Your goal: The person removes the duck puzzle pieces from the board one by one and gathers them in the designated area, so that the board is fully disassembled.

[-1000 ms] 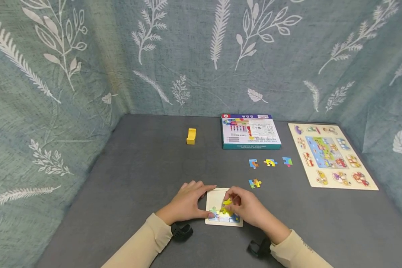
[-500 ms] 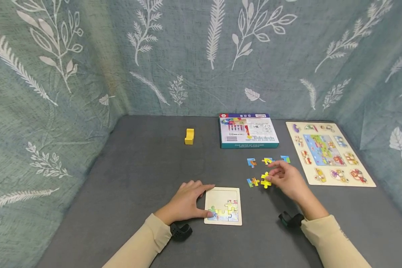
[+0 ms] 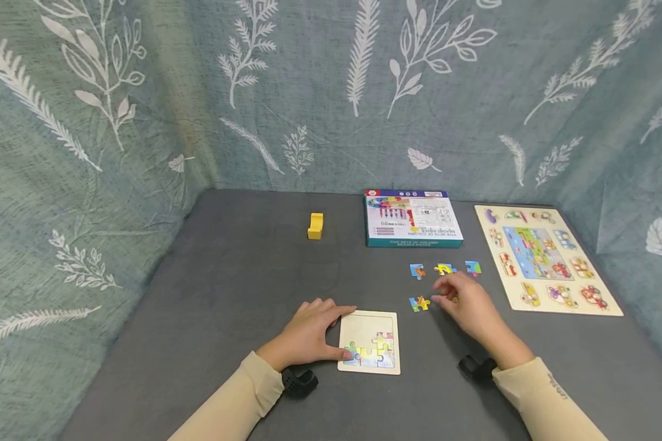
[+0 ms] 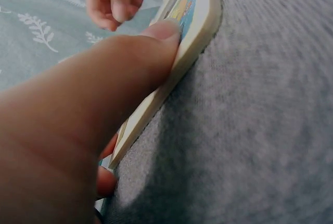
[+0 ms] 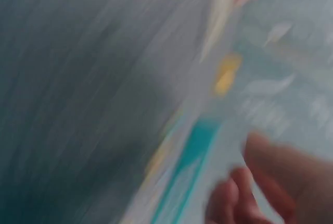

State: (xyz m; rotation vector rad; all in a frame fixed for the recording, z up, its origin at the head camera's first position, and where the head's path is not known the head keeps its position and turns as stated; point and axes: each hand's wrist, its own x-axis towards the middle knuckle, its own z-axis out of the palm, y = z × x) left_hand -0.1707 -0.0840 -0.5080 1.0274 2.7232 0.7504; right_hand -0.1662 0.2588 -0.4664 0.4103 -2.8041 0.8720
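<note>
My left hand (image 3: 306, 337) rests at the left side of a small wooden puzzle tray (image 3: 368, 371), thumb on its lower left corner and index fingertip at the upper left one. Several puzzle pieces (image 3: 371, 358) sit joined along the tray's bottom and right side. In the left wrist view the thumb (image 4: 140, 57) lies over the rim. My right hand (image 3: 469, 309) hovers right of the tray, its fingers loosely bent and nothing seen between them. A yellow puzzle piece (image 3: 455, 300) shows partly from behind it. Just left of the fingertips lies a blue-and-orange piece (image 3: 419, 304).
Behind the right hand lie a blue-orange piece (image 3: 417, 271), a yellow piece (image 3: 444, 269) and a blue-green piece (image 3: 472, 267). Farther back are a flat printed box (image 3: 414, 242), a yellow block (image 3: 315, 226) and a large wooden picture board (image 3: 499, 263). Cloth hangs behind the table.
My right hand left the tray, where its yellow piece now sits, and went right to the loose pieces. The yellow piece it pinched there is now partly behind it. The left hand stayed.
</note>
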